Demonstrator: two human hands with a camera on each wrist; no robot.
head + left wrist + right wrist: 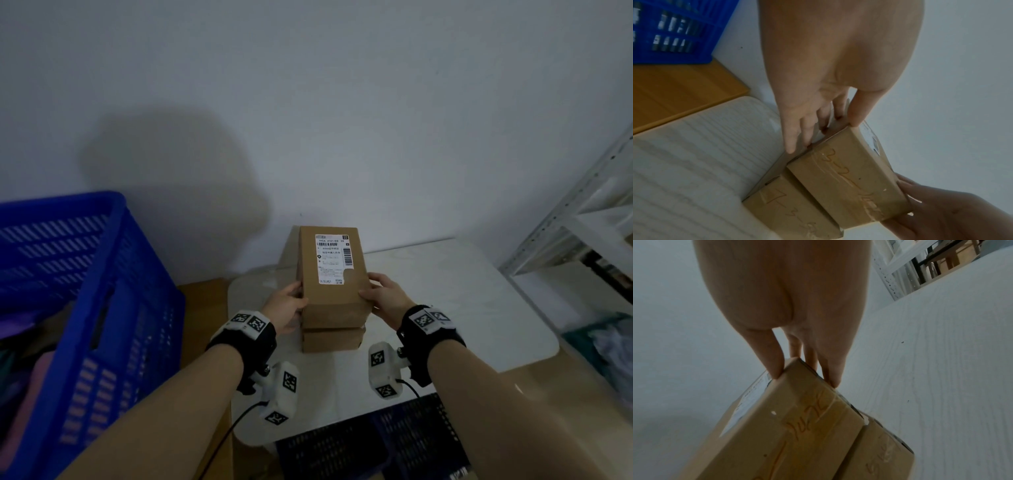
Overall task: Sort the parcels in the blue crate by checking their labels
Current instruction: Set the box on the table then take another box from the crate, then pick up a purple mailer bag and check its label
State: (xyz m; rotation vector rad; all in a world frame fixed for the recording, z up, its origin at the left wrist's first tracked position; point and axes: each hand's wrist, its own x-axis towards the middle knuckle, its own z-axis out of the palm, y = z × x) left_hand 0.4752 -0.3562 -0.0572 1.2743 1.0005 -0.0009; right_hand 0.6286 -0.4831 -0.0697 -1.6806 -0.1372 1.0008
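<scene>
A brown cardboard parcel point(330, 270) with a white shipping label point(333, 258) on top lies on a second brown parcel point(331, 340) on the white table point(445, 294). My left hand point(289, 305) holds the top parcel's left side, thumb on the upper edge, fingers along the side. My right hand point(382, 294) holds its right side the same way. In the left wrist view the top parcel point(849, 183) shows handwriting and tape on its near end, above the lower parcel point(791, 216). The right wrist view shows my right hand's fingers point(774, 360) on the top parcel's point(789, 434) corner.
The blue crate point(102, 274) stands at the left with soft parcels inside, on a wooden surface point(202, 308). A dark crate point(376, 442) sits at the table's near edge. White metal shelving point(582, 219) stands at the right. A wall lies just behind the parcels.
</scene>
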